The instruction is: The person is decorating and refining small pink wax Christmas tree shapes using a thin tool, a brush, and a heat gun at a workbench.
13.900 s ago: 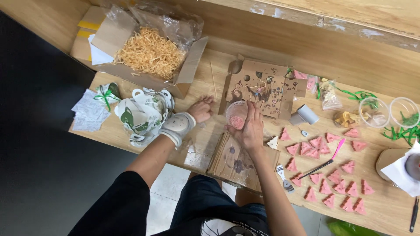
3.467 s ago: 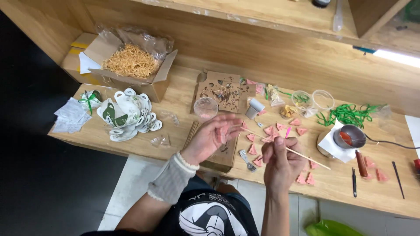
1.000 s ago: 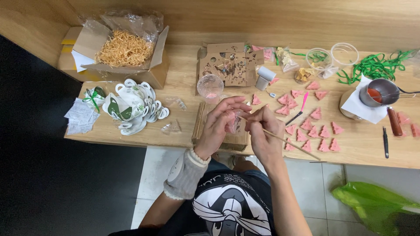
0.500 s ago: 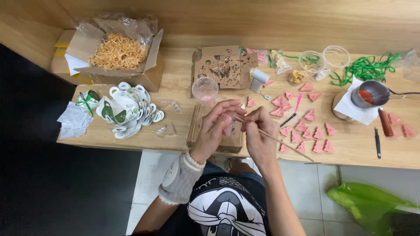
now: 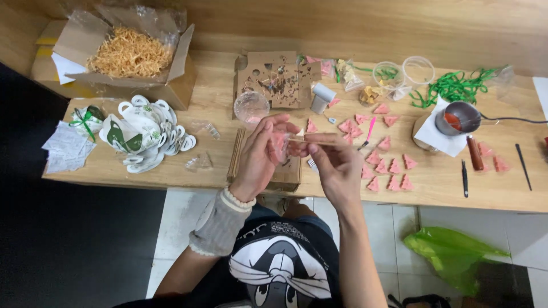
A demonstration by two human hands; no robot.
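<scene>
Hands moved off clear cup [image 5: 251, 106] since 13.9 s ago, now raised together above desk [image 5: 171, 171] front edge. Left hand [image 5: 260, 154] pinching small pink piece [image 5: 279, 140]; right hand [image 5: 337, 165] brought thin stick [image 5: 302, 138] level, tip at piece; half second ago stick slanted down right. Left palm, flat on desk early, now lifted.

Light wooden worktable [image 5: 142, 171] against a wooden wall [image 5: 342, 23], pale tiled floor [image 5: 182, 217] below
</scene>
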